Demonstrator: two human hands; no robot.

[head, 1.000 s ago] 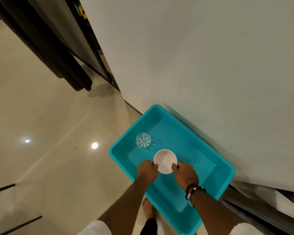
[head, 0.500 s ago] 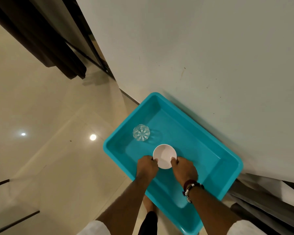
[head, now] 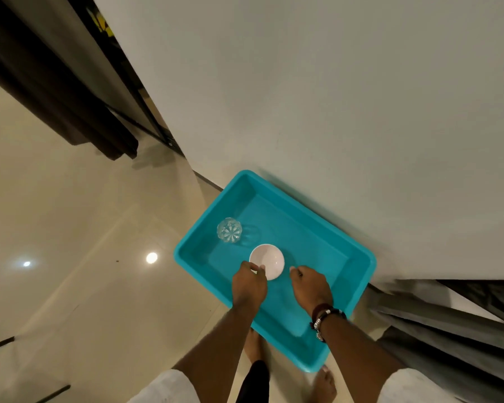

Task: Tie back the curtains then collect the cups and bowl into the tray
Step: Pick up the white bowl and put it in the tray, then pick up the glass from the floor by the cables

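Rectangular turquoise plastic tray on white table, small white round bowl inside near its front wall, left hand pinching bowl rim, right hand loosely curled beside the bowl, grasping nothing, clear faceted glass cup in tray's left corner.

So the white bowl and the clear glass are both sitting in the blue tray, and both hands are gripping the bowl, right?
Not quite. In the head view only the left hand touches the white bowl; the right hand is apart from it, with tray floor showing between. The bowl and the clear glass do both sit in the blue tray.
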